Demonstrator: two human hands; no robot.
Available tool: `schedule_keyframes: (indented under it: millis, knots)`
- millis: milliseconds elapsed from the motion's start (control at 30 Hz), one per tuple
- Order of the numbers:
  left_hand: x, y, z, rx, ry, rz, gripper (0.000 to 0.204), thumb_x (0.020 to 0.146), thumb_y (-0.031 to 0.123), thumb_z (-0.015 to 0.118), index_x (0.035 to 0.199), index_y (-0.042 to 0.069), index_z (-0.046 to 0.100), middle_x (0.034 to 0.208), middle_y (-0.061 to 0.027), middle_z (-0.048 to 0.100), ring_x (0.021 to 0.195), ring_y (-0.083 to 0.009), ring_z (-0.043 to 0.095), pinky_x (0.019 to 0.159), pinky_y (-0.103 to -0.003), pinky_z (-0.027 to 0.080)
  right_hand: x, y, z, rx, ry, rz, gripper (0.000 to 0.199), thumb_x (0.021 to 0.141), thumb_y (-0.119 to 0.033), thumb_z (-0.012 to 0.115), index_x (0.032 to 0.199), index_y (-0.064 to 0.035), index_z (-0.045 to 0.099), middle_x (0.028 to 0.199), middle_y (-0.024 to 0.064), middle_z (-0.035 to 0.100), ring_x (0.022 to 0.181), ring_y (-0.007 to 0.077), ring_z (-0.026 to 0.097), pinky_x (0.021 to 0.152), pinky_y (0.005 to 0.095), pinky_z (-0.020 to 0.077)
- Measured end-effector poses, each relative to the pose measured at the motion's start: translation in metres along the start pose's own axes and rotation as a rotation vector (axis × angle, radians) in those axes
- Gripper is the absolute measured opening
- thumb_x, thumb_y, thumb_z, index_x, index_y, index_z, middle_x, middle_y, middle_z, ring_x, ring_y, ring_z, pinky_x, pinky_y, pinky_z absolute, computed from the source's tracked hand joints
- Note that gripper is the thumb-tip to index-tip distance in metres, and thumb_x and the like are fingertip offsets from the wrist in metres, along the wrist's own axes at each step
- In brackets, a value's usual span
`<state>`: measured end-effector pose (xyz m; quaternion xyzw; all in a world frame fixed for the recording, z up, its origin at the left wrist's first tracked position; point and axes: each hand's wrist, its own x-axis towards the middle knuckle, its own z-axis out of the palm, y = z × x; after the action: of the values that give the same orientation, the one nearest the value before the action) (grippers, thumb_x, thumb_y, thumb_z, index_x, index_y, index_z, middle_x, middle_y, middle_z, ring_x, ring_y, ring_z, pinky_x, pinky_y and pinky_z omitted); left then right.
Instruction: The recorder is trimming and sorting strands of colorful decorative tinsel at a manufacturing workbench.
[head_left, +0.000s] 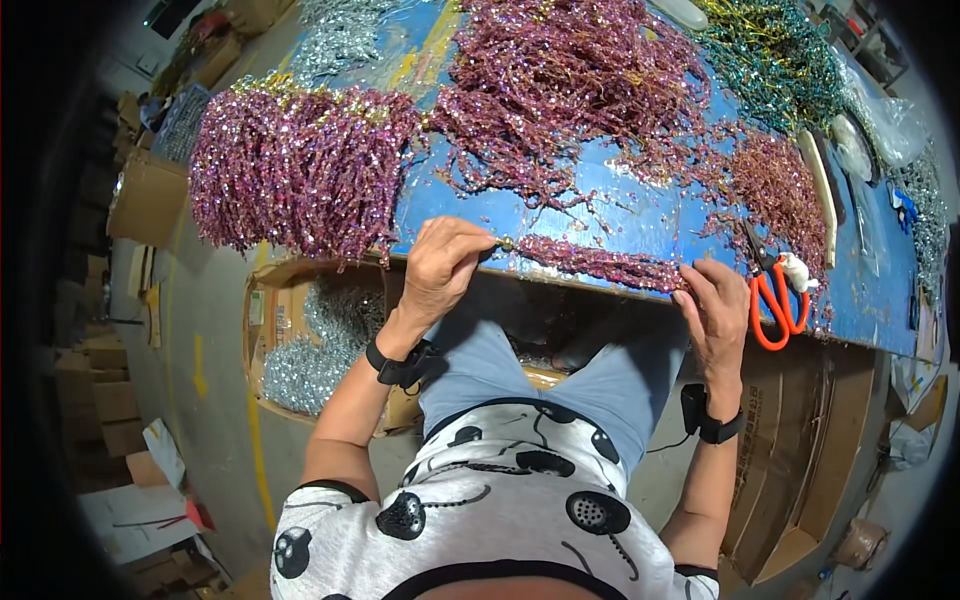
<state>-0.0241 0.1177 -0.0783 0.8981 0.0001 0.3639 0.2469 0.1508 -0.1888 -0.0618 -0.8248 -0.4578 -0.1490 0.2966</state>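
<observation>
A short bundle of glittery pink bead strands (600, 264) lies lengthwise along the near edge of the blue table. My left hand (438, 268) pinches its thin, twisted left end between thumb and fingertips. At the bundle's other end, the thumb and bent fingers of my right hand (718, 308) close on the strand tips. Just right of that hand, orange-handled scissors (768, 290) hang partly over the table edge, with a small white object at one handle. Beyond the bundle spreads a large loose heap of pink strands (580, 80).
Finished-looking pink strands (300, 170) drape over the table's left edge. Teal and gold strands (775, 60) pile at the far right, near a coppery heap (775, 180). An open cardboard box (320, 350) with silver tinsel stands below. The blue tabletop (625, 205) has scattered glitter bits.
</observation>
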Motion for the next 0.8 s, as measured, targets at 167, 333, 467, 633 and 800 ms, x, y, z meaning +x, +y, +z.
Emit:
schedule_keyframes:
  millis: [167,333,467,633,800]
  knots:
    - [0.0,0.004,-0.002,0.017,0.013,-0.011,0.023,0.071,-0.009,0.064,0.089,0.006,0.065,0.086,-0.0063,0.066,0.08,-0.0253,0.061,0.075,-0.035,0.043,0.0,-0.001,0.0,0.003,-0.01,0.0,0.03,0.078,-0.013,0.073,0.107,-0.007,0.067,0.108,0.0092,0.06,0.103,0.0271,0.056,0.092,0.0406,0.0405]
    - [0.001,0.004,0.002,0.011,0.008,-0.021,0.024,0.07,-0.009,0.063,0.089,0.006,0.065,0.087,-0.0068,0.066,0.082,-0.0254,0.061,0.076,-0.035,0.043,-0.004,0.002,-0.002,-0.012,-0.002,0.015,0.03,0.078,-0.014,0.073,0.107,-0.0079,0.067,0.107,0.0093,0.06,0.102,0.0273,0.057,0.091,0.0401,0.0408]
    - [-0.002,0.006,-0.001,0.015,-0.008,-0.112,0.025,0.071,-0.01,0.062,0.09,0.005,0.066,0.089,-0.0081,0.066,0.087,-0.0267,0.061,0.079,-0.036,0.045,0.0,0.0,-0.001,-0.01,0.019,0.006,0.032,0.078,-0.016,0.074,0.107,-0.0084,0.067,0.109,0.009,0.06,0.103,0.0275,0.057,0.09,0.0401,0.0413]
    - [-0.005,0.008,-0.005,0.04,0.014,-0.143,0.034,0.072,-0.016,0.057,0.099,0.003,0.066,0.105,-0.0122,0.062,0.097,-0.0284,0.059,0.081,-0.034,0.049,-0.019,0.027,-0.025,-0.076,0.265,0.118,0.034,0.078,-0.013,0.073,0.111,-0.0084,0.066,0.113,0.0107,0.06,0.107,0.0294,0.055,0.092,0.0401,0.0417]
    - [0.044,0.053,0.01,-0.064,-0.123,0.111,0.026,0.074,-0.004,0.068,0.099,0.004,0.067,0.107,-0.0111,0.062,0.099,-0.0294,0.058,0.086,-0.038,0.046,-0.047,0.074,-0.056,-0.286,0.185,0.302,0.043,0.08,-0.012,0.071,0.12,-0.0065,0.059,0.112,0.0134,0.059,0.102,0.0321,0.058,0.088,0.041,0.0446]
